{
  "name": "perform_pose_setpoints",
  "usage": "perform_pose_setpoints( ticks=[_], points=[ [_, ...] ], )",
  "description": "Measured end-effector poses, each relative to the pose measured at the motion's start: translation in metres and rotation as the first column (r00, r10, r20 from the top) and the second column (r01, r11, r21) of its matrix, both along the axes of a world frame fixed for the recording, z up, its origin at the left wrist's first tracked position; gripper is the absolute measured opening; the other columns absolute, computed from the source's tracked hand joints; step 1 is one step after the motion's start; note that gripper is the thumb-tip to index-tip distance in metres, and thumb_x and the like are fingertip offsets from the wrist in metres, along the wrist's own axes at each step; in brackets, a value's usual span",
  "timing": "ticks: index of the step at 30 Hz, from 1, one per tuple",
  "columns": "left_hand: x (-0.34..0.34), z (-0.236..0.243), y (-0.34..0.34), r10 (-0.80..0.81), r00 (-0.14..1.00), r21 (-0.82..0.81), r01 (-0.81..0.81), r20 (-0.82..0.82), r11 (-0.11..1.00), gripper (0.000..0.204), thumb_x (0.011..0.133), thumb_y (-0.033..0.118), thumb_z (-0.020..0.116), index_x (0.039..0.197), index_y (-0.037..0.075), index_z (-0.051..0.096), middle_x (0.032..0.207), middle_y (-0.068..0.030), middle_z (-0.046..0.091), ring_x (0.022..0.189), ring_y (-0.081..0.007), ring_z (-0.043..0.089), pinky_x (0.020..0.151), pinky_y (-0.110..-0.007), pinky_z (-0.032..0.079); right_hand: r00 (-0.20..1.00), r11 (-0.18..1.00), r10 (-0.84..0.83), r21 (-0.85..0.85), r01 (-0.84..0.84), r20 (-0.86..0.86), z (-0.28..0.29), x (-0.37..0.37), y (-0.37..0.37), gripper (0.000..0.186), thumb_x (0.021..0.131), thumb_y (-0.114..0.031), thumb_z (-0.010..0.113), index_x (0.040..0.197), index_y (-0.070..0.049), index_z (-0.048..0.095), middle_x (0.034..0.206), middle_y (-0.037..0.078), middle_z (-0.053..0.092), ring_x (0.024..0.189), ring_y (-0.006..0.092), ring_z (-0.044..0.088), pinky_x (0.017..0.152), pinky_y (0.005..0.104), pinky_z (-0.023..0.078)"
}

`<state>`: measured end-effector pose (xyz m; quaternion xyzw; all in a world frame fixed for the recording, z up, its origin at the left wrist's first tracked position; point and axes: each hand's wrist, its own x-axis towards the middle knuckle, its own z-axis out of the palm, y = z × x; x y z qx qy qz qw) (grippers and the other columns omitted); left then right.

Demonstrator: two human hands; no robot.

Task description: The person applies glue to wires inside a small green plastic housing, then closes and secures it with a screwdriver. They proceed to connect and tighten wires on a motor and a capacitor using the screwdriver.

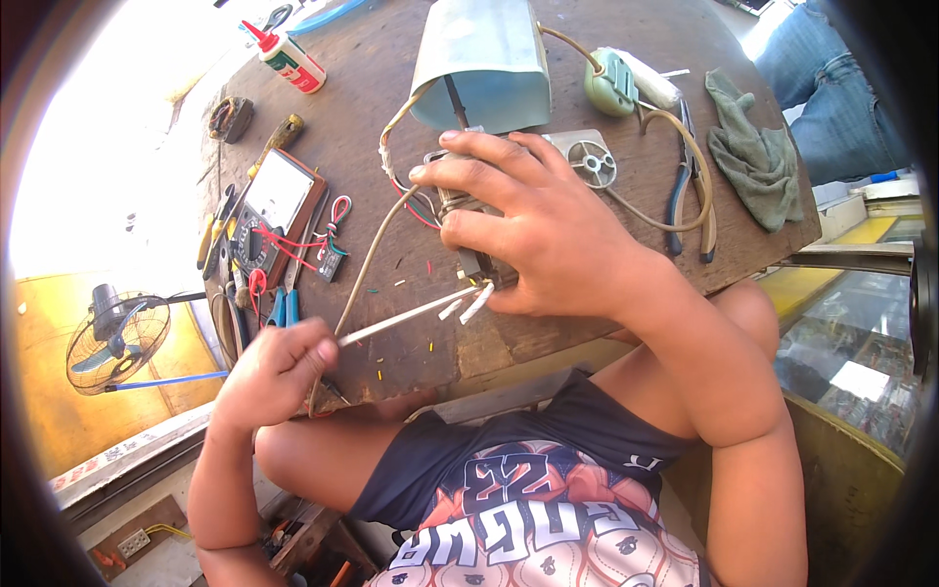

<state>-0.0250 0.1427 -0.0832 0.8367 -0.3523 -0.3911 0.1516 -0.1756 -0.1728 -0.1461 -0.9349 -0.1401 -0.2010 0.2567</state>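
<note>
My right hand [553, 220] is wrapped over a small electric motor [458, 202] with wires coming from it, and hides much of it. The motor lies near the table's middle, in front of a pale blue plastic housing [479, 73]. My left hand [279, 370] is closed in a fist on a thin white strip [406, 316], stretched taut from the motor's near end; I cannot tell if it is cord or a tie. Short white sleeves [476, 304] stick out beside the strip's end. A beige cable [370, 256] runs down past my left hand.
A multimeter [282, 201], blue-handled pliers [284, 307] and other tools lie at the left, with a glue bottle [293, 63] behind. A green switch box [612, 83], long-handled pliers [682, 196] and a grey cloth [751, 147] lie at the right. Another person's jeans [831, 93] show beyond.
</note>
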Motion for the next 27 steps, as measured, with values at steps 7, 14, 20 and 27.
perform_pose_setpoints(
  ticks=[7,14,20,27],
  points=[
    [-0.015,-0.009,0.0,-0.077,0.703,-0.149,0.254,0.707,0.956,0.018,0.102,0.019,0.071,0.094,0.004,0.066,0.08,-0.0144,0.059,0.077,-0.0386,0.06,0.074,-0.047,0.047,1.0,1.0,-0.028,-0.004,0.029,0.011,-0.001,0.0,0.004,0.051,0.061,-0.019,0.094,0.107,-0.015,0.073,0.159,0.005,0.057,0.157,0.034,0.042,0.117,0.0563,0.04],
    [0.005,0.016,-0.009,0.167,0.907,0.339,-0.028,-0.388,0.94,0.039,0.117,0.032,0.056,0.094,0.003,0.066,0.074,-0.0126,0.062,0.071,-0.0294,0.065,0.07,-0.043,0.051,1.0,0.999,-0.016,-0.028,0.016,0.009,0.0,0.0,0.002,0.048,0.063,-0.02,0.094,0.107,-0.014,0.075,0.158,0.005,0.058,0.156,0.0345,0.043,0.117,0.0559,0.04],
    [-0.013,-0.008,-0.013,-0.114,0.728,-0.08,0.227,0.676,0.971,0.028,0.111,0.027,0.064,0.096,0.004,0.067,0.079,-0.0142,0.063,0.076,-0.0345,0.064,0.071,-0.047,0.05,0.999,0.999,-0.041,-0.016,0.042,0.014,-0.004,0.0,0.004,0.049,0.066,-0.023,0.094,0.111,-0.016,0.075,0.157,0.004,0.058,0.156,0.033,0.042,0.117,0.0591,0.04],
    [0.002,0.008,-0.007,-0.037,0.996,-0.035,0.04,0.078,0.999,0.028,0.107,0.03,0.072,0.095,0.005,0.064,0.069,-0.0074,0.061,0.058,-0.0338,0.057,0.06,-0.042,0.047,0.999,0.999,-0.036,-0.015,0.036,0.013,-0.003,0.0,0.004,0.048,0.064,-0.02,0.094,0.108,-0.014,0.075,0.159,0.004,0.057,0.157,0.0338,0.042,0.117,0.0569,0.04]
  ],
)
